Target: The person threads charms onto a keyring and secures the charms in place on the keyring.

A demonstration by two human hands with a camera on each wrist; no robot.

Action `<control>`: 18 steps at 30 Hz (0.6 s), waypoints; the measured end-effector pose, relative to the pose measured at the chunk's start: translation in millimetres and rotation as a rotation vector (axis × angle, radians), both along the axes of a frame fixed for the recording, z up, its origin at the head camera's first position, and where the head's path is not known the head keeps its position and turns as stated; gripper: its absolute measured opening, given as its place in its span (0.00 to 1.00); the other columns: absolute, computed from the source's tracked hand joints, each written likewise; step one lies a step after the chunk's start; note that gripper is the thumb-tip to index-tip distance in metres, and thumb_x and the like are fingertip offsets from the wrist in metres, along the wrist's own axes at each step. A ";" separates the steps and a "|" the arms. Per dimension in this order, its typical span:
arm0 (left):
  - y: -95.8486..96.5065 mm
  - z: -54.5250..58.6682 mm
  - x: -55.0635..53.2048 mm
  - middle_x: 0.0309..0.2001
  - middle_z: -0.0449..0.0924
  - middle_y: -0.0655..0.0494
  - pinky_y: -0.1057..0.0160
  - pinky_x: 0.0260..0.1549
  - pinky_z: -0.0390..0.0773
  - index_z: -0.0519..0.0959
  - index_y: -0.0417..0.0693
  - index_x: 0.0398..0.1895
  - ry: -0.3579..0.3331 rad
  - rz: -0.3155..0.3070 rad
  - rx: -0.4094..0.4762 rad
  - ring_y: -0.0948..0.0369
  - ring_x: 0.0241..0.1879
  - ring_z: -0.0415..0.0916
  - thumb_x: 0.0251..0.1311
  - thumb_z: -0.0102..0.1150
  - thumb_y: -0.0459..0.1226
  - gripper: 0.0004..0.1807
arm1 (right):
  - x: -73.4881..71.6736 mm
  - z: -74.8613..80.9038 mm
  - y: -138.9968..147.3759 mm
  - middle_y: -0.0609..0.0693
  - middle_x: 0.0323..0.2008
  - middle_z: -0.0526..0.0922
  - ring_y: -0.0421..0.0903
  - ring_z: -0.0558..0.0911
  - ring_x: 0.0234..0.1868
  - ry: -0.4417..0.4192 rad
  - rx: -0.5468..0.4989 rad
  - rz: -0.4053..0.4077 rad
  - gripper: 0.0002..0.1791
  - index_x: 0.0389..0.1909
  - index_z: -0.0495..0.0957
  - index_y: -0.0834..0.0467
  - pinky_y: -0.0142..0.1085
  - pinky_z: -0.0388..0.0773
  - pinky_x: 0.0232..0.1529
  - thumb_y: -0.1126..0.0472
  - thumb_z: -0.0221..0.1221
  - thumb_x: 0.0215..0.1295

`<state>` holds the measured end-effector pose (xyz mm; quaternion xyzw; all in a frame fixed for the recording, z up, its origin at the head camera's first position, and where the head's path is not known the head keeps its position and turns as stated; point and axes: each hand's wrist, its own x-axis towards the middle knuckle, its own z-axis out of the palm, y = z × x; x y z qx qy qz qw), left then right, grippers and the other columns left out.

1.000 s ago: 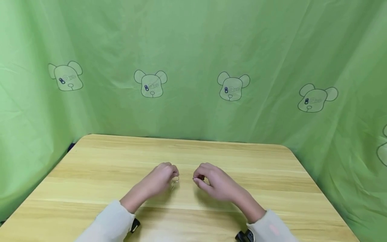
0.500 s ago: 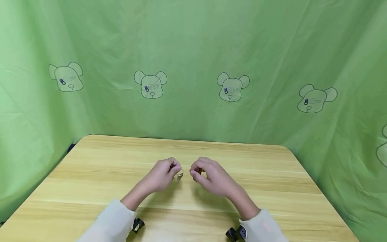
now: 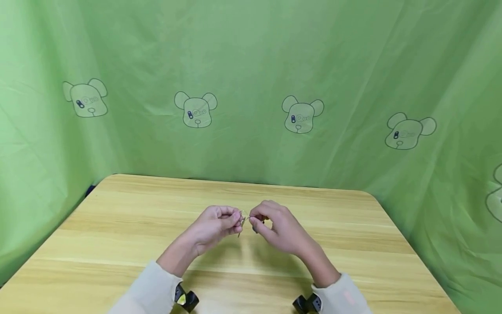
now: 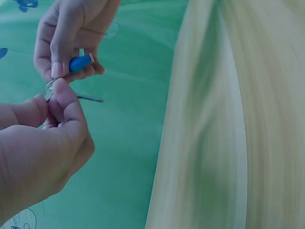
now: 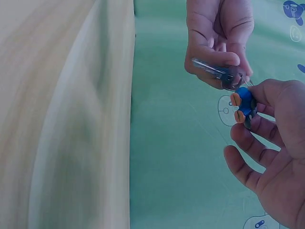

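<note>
Head view: I see the person's left hand (image 3: 215,223) pinching a metal ring (image 4: 48,88) above the wooden table (image 3: 353,231), a slim metal piece (image 4: 90,98) jutting past its fingers; the right hand (image 3: 277,227), fingertips close by, grips a blue-and-orange trinket (image 5: 245,101).

Blue-and-orange trinket (image 5: 246,99), animal-patterned green cloth (image 3: 243,52)

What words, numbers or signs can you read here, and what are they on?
"Q": seems to start the word on the bear faces on the green curtain; the letters after it are too faint to read surely.
Dark blue mark beside that word: too small to read.
Blue charm at the right hand: no writing visible.
Thin metal piece by the left hand: too blurred to tell.
</note>
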<state>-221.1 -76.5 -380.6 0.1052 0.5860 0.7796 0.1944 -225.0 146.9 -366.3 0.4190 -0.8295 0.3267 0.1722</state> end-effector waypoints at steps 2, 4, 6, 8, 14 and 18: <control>1.6 1.0 1.1 0.41 0.78 0.50 0.65 0.50 0.82 0.74 0.29 0.50 -0.020 -0.003 0.049 0.60 0.40 0.78 0.74 0.53 0.27 0.08 | 0.6 1.5 1.2 0.37 0.33 0.80 0.36 0.78 0.37 0.009 -0.015 0.000 0.05 0.37 0.82 0.50 0.33 0.81 0.39 0.64 0.62 0.71; 3.9 2.0 2.1 0.42 0.79 0.51 0.66 0.50 0.82 0.74 0.31 0.49 -0.027 -0.008 0.092 0.61 0.41 0.78 0.73 0.53 0.27 0.07 | 1.1 2.5 2.6 0.37 0.33 0.80 0.36 0.78 0.37 0.028 -0.031 0.001 0.06 0.38 0.82 0.50 0.33 0.81 0.38 0.65 0.63 0.70; 6.7 3.4 3.3 0.42 0.79 0.51 0.66 0.50 0.82 0.74 0.32 0.48 -0.029 -0.017 0.124 0.61 0.41 0.78 0.73 0.52 0.26 0.05 | 1.3 3.1 4.1 0.38 0.33 0.81 0.36 0.79 0.37 0.039 -0.047 -0.001 0.06 0.38 0.82 0.50 0.32 0.81 0.38 0.66 0.63 0.70; 9.4 4.7 4.6 0.42 0.78 0.51 0.66 0.51 0.81 0.74 0.33 0.47 -0.027 -0.028 0.147 0.61 0.41 0.78 0.73 0.52 0.26 0.04 | 1.5 4.3 5.6 0.38 0.34 0.81 0.36 0.79 0.37 0.050 -0.061 -0.004 0.07 0.38 0.82 0.50 0.33 0.82 0.38 0.67 0.62 0.70; 15.4 8.8 7.3 0.41 0.78 0.52 0.66 0.53 0.81 0.74 0.35 0.46 -0.014 -0.057 0.186 0.61 0.41 0.78 0.74 0.50 0.25 0.04 | 0.3 7.5 9.4 0.39 0.34 0.82 0.37 0.79 0.36 0.075 -0.099 -0.011 0.09 0.37 0.83 0.50 0.33 0.81 0.38 0.69 0.62 0.69; 16.7 11.9 8.4 0.41 0.78 0.52 0.66 0.54 0.81 0.74 0.37 0.45 -0.009 -0.057 0.192 0.61 0.41 0.78 0.74 0.50 0.25 0.04 | -1.6 10.0 11.7 0.39 0.34 0.82 0.38 0.79 0.36 0.087 -0.113 -0.006 0.09 0.38 0.83 0.50 0.33 0.81 0.38 0.70 0.62 0.68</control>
